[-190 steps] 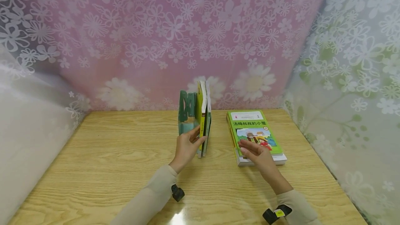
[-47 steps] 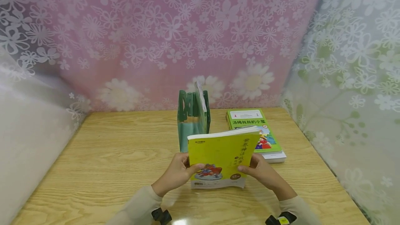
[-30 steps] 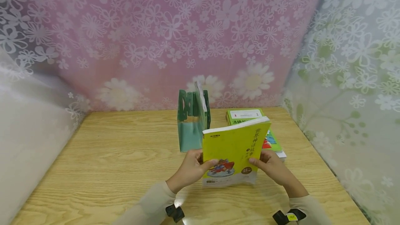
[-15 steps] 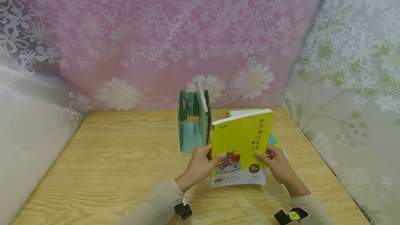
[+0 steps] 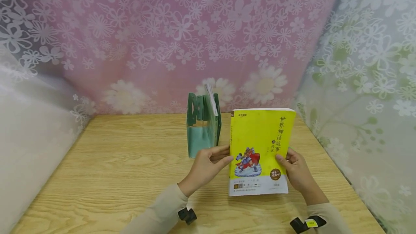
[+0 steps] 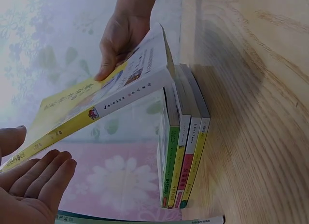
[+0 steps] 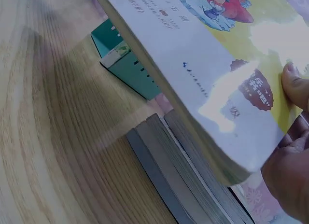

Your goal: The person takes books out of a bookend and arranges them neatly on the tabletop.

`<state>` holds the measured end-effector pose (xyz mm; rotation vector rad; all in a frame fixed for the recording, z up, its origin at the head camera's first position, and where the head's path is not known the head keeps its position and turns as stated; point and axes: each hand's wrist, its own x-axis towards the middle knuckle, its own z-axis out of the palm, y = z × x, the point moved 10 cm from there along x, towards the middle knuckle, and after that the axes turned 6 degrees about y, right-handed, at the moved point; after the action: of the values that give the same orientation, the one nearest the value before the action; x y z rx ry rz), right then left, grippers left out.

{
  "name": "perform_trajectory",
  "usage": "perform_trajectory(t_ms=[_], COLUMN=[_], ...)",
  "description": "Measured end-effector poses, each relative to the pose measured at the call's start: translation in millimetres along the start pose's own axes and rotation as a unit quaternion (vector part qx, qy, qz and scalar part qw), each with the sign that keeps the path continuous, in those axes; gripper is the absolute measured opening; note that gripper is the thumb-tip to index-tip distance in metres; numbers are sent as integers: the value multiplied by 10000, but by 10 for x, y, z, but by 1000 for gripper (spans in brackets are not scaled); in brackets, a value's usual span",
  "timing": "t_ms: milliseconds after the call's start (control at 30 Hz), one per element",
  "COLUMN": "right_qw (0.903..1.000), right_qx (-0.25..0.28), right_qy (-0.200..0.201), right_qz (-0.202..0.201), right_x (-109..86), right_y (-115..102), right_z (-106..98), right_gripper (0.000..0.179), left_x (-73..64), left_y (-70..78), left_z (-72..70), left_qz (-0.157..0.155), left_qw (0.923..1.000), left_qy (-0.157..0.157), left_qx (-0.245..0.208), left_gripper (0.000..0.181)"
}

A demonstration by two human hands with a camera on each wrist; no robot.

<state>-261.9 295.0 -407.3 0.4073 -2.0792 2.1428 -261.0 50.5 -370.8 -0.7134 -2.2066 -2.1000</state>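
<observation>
A yellow paperback book point(image 5: 260, 133) with a white lower band is held upright above the right side of the table, its front cover toward the head view. My right hand point(image 5: 299, 172) grips its right edge, thumb on the cover and fingers behind. At the spine side is my left hand point(image 5: 206, 167); its fingers point(image 6: 53, 180) are extended and do not close round the book in the left wrist view. Behind the yellow book lies a stack of several books point(image 6: 187, 142), hidden in the head view.
A green book holder point(image 5: 196, 142) stands left of the yellow book, with a thin book point(image 5: 212, 105) upright at its right side. Under everything is a wood-grain table point(image 5: 123, 158). Flowered curtains point(image 5: 162, 46) close off the back and sides.
The yellow book, first standing in the green holder, has come out into my hands. It has moved right, in front of the stack, and turned more squarely forward. My left fingers have loosened from it.
</observation>
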Motion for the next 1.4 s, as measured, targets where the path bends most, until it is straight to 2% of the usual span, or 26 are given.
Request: perform_trajectory(t_ms=[300,633,767,867,1000,1133,1267,1400], right_qw=[9993,9885,9820,9756,9640,9521,9450,9347], right_qx=[223,-411,-568,-657,-1061,-1548,-1720,-2109], right_qy=[241,1021,1178,1223,1204,1077,948,851], right_qz=[191,1032,1364,1700,2119,2407,2615,2733], right_x=[93,333,440,494,547,606,674,749], right_y=[-28,115,185,247,333,416,490,533], right_z=[-263,-733,-890,-971,-1042,-1073,-1079,-1085], right_gripper=[31,22,22,33,60,77,78,77], left_x=[-15,-43,-69,-92,-110,-101,-81,-72], left_y=[-59,-94,-27,64,106,-10,-172,-226], left_z=[-132,-280,-294,-301,-328,-365,-385,-392], left_qz=[6,-92,-146,-193,-237,-225,-258,-217], left_qw=[10000,9996,9996,9996,9993,9991,9992,9994], left_qy=[28,262,230,178,182,270,270,260], left_qx=[17,21,66,141,243,225,115,87], left_gripper=[46,45,43,43,43,44,47,49])
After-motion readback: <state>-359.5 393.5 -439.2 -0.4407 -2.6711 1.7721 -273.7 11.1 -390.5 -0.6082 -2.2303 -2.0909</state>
